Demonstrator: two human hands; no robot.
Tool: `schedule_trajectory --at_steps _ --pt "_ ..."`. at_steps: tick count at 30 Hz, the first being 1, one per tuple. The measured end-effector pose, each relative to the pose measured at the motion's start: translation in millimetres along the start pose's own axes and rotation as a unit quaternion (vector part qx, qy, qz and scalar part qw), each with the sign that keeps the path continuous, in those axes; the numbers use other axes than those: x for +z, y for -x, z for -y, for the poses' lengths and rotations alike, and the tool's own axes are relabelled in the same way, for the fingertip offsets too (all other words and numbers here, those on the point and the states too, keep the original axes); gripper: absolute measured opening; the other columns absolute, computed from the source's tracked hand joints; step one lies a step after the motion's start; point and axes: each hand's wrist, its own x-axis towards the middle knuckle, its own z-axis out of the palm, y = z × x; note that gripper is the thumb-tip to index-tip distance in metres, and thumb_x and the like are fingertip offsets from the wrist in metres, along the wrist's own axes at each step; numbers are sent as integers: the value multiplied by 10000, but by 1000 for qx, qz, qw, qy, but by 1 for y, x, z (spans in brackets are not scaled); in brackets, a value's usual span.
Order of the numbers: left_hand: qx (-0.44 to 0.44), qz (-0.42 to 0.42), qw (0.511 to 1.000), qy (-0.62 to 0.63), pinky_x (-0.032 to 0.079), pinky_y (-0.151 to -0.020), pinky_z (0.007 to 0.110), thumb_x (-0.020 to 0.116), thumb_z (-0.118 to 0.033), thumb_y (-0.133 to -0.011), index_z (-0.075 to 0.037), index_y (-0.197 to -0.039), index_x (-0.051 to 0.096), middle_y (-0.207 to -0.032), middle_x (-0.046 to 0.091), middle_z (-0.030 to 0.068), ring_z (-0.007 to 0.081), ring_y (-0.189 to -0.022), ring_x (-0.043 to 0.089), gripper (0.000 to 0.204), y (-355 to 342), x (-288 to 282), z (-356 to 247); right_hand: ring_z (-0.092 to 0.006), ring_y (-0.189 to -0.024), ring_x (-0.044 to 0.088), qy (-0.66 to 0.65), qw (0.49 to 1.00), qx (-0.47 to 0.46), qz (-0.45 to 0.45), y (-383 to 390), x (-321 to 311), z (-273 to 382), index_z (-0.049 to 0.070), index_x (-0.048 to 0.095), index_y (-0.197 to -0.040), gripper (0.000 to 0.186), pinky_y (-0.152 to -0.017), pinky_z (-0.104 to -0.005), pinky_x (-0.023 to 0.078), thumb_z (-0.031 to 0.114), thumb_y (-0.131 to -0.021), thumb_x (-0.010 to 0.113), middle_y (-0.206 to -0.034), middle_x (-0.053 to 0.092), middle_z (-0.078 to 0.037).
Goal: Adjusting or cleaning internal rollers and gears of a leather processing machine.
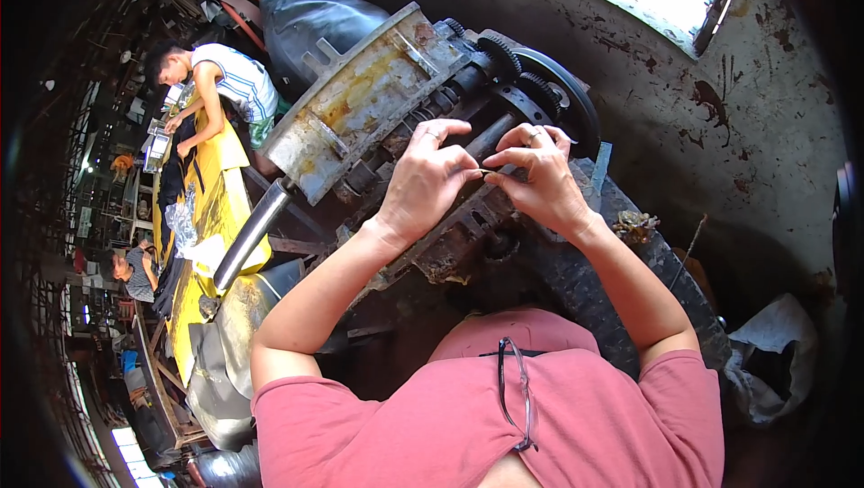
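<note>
Left hand (423, 178) and right hand (544, 184) are pinching one thin yellowish piece (487, 171), its ends hidden, over a machine (360, 119). Two people (238, 83) are appearing left of the machine, one indistinct

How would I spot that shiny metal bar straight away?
Find the big grimy machine beyond the left hand, then the lower-left end of its rust-stained casing. From near there, the metal bar slants down and left, against a yellow sheet. Its smooth, mirror-bright surface sets it apart from the machine's dull, dirty parts.
</note>
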Motion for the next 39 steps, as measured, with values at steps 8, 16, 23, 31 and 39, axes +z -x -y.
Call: schedule_trajectory --at_steps 8,16,23,31,39 --pt "-266 47 823 500 530 -911 294 658 -69 -924 44 -1085 691 -1033 721 125 154 -956 682 200 7 -23 -11 -279 -1085 564 -55 998 14 1 2 -23 16 92 687 -1130 463 -1024 -416 359 96 -684 810 -1105 613 -101" --pt "-287 84 768 567 508 -984 329 643 -69 -933 39 -1201 635 -1146 683 149 197 -1077 657 288 7 -23 -23 -299 -1039 609 -93 994 -39 -44 1 -37 47 82 667 -1168 497 -873 -386 513 79 -696 821 -1120 614 -118" --pt "-351 90 653 665 502 -1010 354 628 -66 -931 56 -1216 612 -1178 660 186 240 -1121 643 310 9 -19 -27 -256 -971 613 -95 989 -85 -69 5 -37 37 96 717 -1090 369 -826 -368 523 70 -730 797 -1082 616 -102" --pt "-353 123 485 790 417 -1104 448 593 -127 -943 96 -1273 523 -1317 555 234 330 -1274 523 404 -2 -15 -43 -239 -885 602 92 957 -236 -145 4 -59 34 104 709 -922 254 -871 -412 469 42 -676 719 -1047 605 -64" --pt "-298 179 545 763 361 -1132 447 571 -250 -962 76 -1400 424 -1433 450 266 361 -1352 443 565 -11 -21 -65 -217 -901 622 -45 980 -40 -189 34 -94 24 9 658 -873 160 -783 -311 499 -107 -770 696 -991 626 -111"
